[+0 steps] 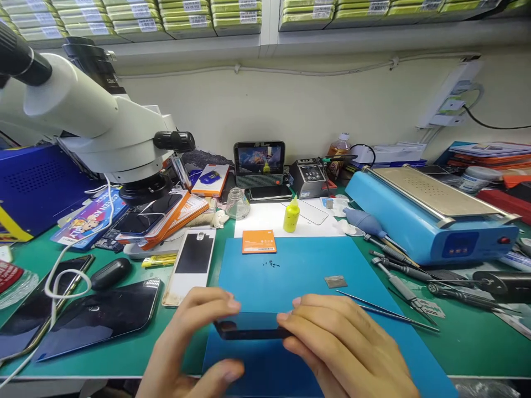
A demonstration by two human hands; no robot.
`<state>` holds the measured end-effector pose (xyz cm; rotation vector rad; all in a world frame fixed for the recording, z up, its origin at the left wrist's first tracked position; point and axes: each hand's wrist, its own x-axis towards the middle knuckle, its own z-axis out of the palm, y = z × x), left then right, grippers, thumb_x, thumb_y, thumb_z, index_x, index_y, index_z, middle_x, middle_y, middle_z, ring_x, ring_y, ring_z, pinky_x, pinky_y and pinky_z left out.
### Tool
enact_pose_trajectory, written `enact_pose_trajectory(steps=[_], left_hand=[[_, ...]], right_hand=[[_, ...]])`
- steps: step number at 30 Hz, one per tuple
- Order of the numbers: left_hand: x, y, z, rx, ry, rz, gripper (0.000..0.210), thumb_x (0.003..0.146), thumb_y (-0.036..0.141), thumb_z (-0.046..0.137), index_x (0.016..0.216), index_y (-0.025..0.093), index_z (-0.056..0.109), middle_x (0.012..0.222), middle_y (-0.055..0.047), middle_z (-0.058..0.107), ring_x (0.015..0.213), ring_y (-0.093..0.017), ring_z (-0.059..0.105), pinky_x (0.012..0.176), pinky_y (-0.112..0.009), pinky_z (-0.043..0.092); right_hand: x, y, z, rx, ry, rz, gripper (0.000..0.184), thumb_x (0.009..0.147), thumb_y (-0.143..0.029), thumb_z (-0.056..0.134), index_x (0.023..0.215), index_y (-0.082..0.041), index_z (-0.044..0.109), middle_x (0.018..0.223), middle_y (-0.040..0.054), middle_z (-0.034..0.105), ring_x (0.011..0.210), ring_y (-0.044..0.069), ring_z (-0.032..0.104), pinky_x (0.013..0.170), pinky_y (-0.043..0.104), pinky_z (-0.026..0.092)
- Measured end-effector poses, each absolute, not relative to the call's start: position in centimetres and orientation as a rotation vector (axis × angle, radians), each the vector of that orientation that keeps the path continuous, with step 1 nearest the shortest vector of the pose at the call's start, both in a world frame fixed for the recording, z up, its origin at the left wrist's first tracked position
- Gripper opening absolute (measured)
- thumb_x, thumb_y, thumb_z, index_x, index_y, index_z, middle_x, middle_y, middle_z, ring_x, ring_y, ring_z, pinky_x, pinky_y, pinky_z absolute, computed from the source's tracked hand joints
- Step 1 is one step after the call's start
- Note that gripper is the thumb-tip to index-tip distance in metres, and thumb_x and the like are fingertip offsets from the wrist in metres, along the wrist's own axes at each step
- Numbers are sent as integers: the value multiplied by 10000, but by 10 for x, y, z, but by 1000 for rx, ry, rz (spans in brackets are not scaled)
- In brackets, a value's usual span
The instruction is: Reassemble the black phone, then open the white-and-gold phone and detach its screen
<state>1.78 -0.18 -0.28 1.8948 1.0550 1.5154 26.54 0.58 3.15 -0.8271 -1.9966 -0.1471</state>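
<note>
Above the flat blue mat (290,290), right hand (348,342) grips a thin black slab (253,334), hiding one end; left hand (171,348) gapes.

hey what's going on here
A person holds a dark, flat, phone-like slab over a blue mat, its right end gripped in the right hand. The left hand is at the other end, thumb and fingers spread; whether it touches is unclear. An orange rectangular pack lies on the mat, and metal tweezers lie across its right edge.
</note>
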Motion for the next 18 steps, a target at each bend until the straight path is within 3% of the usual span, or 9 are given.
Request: enact_pose_trajectory(steps=[5,9,14,18], left_hand=[[21,12,3,2048,898,1568,89,1054,301,821,1137,271,810,975,-17,844,956,-186,828,857,-218,660],[25,15,3,2020,906,1591,90,1028,237,840,1111,262,817,941,-18,862,925,-208,829,854,-269,660],[22,14,-12,1933,973,1587,69,1043,238,814,1099,277,812,943,-17,845,914,-211,820,819,-270,664],[20,12,-23,1905,1021,1556,87,1052,209,789,1104,279,795,958,-19,824,922,-204,815,815,-254,666]], right_hand=[[261,9,23,-824,-2042,-229,79,1095,-179,708,1116,-203,780,907,12,865,857,191,858,774,267,679],[263,8,17,-830,-2046,-253,84,1101,-180,699,1125,-201,778,910,15,865,855,189,858,768,261,679],[268,14,12,-792,-2054,-80,147,1128,-320,702,1163,-198,778,953,19,872,898,157,857,865,218,687],[268,17,3,-794,-2013,19,67,1093,-196,721,1141,-197,768,970,19,863,946,141,849,925,194,673]])
